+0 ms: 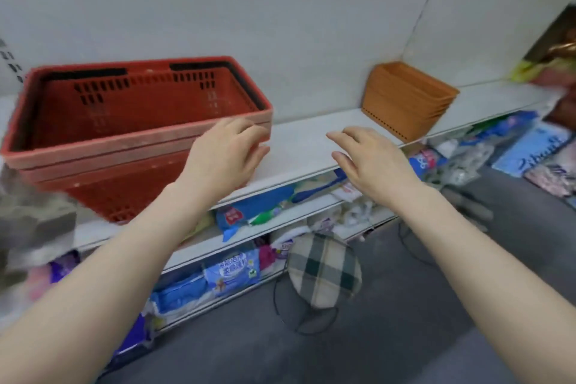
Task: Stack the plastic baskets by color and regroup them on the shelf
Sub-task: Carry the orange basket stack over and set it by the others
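I'm seeing the red baskets [131, 121] sitting nested on the shelf [299, 146], the orange stack [408, 100] well apart to the right. My left hand [224, 156] is touching the red rim, fingers spread; my right hand [371, 162] is hovering wide, holding nothing.

My left hand [226, 153] hides red basket stack [131, 121] front corner; grey blur [34, 227] far left of it unidentifiable; items [551, 72] beyond my right hand [371, 159] smeared, edge-cut.
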{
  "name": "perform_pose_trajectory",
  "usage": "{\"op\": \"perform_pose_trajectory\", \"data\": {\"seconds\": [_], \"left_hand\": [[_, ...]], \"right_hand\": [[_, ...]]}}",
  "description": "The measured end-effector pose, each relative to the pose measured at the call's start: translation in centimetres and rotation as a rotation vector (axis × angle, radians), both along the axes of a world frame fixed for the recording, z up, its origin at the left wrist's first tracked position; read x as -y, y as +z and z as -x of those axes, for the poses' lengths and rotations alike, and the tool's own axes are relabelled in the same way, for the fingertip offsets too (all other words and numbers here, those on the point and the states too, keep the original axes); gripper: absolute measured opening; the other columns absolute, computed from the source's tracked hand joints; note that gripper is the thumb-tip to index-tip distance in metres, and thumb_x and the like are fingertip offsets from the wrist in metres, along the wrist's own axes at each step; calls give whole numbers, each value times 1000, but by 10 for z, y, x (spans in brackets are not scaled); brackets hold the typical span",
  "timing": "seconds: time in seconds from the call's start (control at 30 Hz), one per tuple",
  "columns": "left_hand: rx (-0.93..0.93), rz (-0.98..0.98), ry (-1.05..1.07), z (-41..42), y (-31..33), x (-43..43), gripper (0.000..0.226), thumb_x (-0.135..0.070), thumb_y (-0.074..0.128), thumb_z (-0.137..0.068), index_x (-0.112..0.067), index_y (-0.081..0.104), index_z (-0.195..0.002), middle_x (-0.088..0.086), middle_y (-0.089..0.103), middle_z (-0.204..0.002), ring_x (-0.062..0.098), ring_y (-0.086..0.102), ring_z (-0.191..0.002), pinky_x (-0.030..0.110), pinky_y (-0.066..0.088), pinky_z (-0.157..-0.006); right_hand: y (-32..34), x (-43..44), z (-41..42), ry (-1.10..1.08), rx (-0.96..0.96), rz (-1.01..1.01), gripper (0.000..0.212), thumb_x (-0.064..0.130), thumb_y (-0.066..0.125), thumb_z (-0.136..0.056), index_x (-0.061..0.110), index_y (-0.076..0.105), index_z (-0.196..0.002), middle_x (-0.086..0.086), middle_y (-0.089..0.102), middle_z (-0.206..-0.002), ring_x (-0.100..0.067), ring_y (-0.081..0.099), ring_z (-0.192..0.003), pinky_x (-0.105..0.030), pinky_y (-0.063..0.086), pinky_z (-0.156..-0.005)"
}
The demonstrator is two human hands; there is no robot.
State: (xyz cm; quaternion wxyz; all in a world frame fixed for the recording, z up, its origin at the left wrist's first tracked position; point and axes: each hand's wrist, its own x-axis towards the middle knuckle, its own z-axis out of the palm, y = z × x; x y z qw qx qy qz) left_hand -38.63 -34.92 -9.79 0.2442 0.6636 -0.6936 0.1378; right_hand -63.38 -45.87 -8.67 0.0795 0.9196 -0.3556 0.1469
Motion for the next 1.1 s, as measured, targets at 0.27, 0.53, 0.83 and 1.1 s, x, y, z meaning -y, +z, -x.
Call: {"op": "perform_pose_trajectory", "data": {"seconds": [0.27,0.53,0.83,1.1], "left_hand": [[-178,-162,-90,108,-45,115,33,-35,56,-94,-20,63,-123,3,64,-118,29,58,-106,40,46,-85],[-268,-317,-141,155,-74,255,43,-41,52,-94,-25,52,-134,1,57,-132,26,56,-115,42,48,-91],[-403,-443,-105,211,-82,425,51,-42,49,-96,-24,43,-144,1,50,-142,20,55,-120,33,44,-95],[-794,-579,103,282,-87,554,64,-52,43,-96,-18,34,-149,3,47,-147,19,57,-120,28,41,-97]], "right_hand": [[-51,81,119,-177,11,-78,38,32,47,-101,15,60,-132,-4,64,-122,-26,59,-112,-42,51,-91],[-74,189,179,-376,36,-156,40,25,55,-96,16,58,-135,-4,61,-129,-29,58,-116,-42,52,-90],[-53,379,251,-466,159,-130,47,16,53,-97,14,49,-143,-11,58,-131,-33,55,-117,-42,47,-93],[-52,609,267,-455,266,-369,52,27,47,-99,14,40,-149,-18,49,-145,-37,50,-129,-43,42,-104]]}}
